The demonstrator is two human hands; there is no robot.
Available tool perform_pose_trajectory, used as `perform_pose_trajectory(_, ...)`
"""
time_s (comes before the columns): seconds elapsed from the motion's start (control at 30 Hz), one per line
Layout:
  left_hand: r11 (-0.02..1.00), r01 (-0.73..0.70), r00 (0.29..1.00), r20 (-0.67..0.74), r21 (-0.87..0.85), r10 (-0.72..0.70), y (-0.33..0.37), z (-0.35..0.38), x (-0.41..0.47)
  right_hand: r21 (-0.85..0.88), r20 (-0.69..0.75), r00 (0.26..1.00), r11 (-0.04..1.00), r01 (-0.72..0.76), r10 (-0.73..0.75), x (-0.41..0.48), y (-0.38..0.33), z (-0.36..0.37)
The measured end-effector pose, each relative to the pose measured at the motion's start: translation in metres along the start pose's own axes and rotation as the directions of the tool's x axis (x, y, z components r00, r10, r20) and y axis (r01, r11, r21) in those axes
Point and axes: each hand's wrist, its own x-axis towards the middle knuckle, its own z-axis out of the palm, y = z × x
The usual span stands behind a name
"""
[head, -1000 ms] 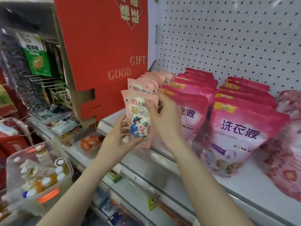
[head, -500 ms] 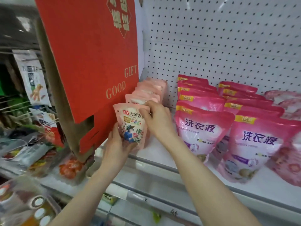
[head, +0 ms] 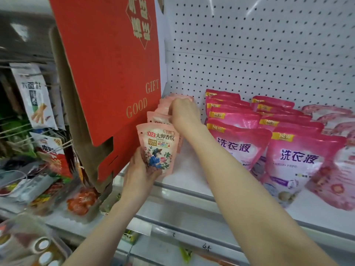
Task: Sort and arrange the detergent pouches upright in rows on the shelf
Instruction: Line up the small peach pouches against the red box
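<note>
A pale pink detergent pouch [head: 158, 148] with a flower picture stands upright at the front left of the white shelf [head: 192, 175]. My left hand [head: 141, 169] grips its lower left corner from below. Behind it runs a row of like pale pink pouches [head: 163, 112]. My right hand [head: 183, 114] reaches over that row, fingers curled on the tops of the pouches further back. To the right stand two rows of larger bright pink pouches [head: 240, 144] [head: 299, 160], upright and leaning a little.
A big red gift box [head: 107, 70] borders the pale row on the left. Darker pink patterned pouches [head: 334, 120] lie at the far right. White pegboard [head: 259, 54] backs the shelf. Snack packets [head: 36, 95] and a plastic bin [head: 34, 246] fill the racks at left.
My right hand has moved from the front pouch's top back along the pale row. My left hand stays on the front pouch. The view has drawn closer to the shelf.
</note>
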Motion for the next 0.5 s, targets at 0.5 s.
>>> perform_pose_trajectory(0.5, 0.822, -0.567, 0.808, -0.160, 0.047, 0.567, 0.099, 0.007, -0.013, 0.286, -0.350, 0.937, 0.952, 0.112, -0.005, -0.096, 0.073, -0.116)
